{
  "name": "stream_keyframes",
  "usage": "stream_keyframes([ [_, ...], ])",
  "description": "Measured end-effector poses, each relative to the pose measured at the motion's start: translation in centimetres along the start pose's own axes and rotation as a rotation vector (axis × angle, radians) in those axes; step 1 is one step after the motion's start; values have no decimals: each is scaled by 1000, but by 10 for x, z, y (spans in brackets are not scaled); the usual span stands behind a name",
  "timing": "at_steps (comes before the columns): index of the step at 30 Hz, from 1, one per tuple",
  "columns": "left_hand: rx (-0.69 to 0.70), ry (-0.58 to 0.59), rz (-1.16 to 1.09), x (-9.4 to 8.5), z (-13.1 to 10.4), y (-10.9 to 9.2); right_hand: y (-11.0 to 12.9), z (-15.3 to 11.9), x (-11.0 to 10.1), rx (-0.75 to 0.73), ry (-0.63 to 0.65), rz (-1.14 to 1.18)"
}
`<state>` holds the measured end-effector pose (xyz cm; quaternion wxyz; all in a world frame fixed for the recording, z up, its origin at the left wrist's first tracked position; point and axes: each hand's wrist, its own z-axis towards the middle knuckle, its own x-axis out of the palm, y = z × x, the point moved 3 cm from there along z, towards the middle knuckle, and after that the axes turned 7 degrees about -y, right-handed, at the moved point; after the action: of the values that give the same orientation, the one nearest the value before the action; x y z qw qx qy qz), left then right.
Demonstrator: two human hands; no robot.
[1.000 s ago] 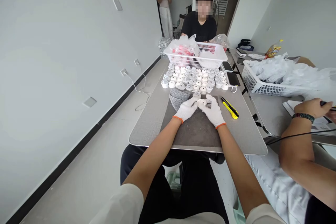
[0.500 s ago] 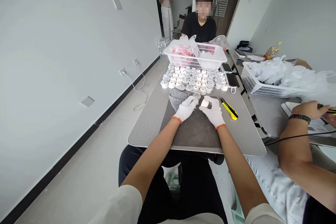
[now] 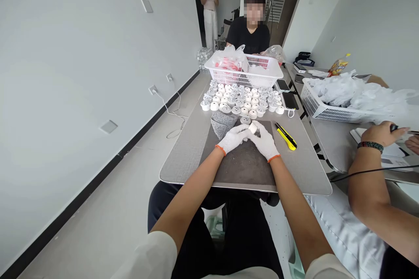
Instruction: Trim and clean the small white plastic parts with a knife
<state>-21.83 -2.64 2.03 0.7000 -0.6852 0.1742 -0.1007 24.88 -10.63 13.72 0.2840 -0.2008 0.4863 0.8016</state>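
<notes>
A small white rounded plastic piece (image 3: 253, 128) sits between the gloved fingertips of both hands, over the dark mat (image 3: 244, 168). My right hand (image 3: 266, 141), in a white knit glove with an orange cuff, is closed round its right side. From the left, my left hand (image 3: 233, 138), gloved alike, has its fingers closed against the piece; some fingertips are hidden. Just beyond the hands lies a round grey-white piece (image 3: 245, 120). A folded grey cloth (image 3: 223, 123) rests by my left hand, and a yellow-and-black utility knife (image 3: 286, 136) lies to the right.
Rows of white and grey round pieces (image 3: 242, 100) cover the table's far half. Behind them stands a white basket (image 3: 225, 76) with plastic bags. Phones (image 3: 290, 100) lie at right. A person (image 3: 248, 37) sits opposite; another's forearm (image 3: 368, 170) is at the side table.
My hands have come together: the left has moved right, to the white piece in my right hand. The piece has shifted slightly left. The co-worker's hand at the right has moved a little.
</notes>
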Motion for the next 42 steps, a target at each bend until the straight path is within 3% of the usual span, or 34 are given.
stream_keyframes([
  [10,-33,6,-59,0,-3,-4,-32,-4,-15,-64,-272,-90],
  [14,-15,-7,13,-1,-1,-1,-29,-9,-18,-298,-360,-73],
  [18,-24,-19,4,-1,1,3,-30,-12,-14,-374,-282,3],
  [21,-36,-31,-32,-1,1,4,-48,-13,-14,-232,-162,35],
  [24,-36,-27,-5,-1,1,3,-81,-15,-19,-92,-29,86],
  [26,-25,-27,24,-1,2,3,-103,-18,-28,-210,-65,116],
  [29,-23,-22,30,-1,2,4,-128,-25,-44,-540,-247,134],
  [32,-41,-28,1,0,1,2,-143,-27,-51,-576,-310,107],
  [35,-39,-39,-5,-1,-2,-2,-133,-24,-48,-433,-435,-27],
  [37,-34,-36,18,-1,-3,-4,-112,-21,-40,-337,-430,-37],
  [42,-22,-14,30,0,0,-1,-42,-11,-4,-155,-33,133],
])
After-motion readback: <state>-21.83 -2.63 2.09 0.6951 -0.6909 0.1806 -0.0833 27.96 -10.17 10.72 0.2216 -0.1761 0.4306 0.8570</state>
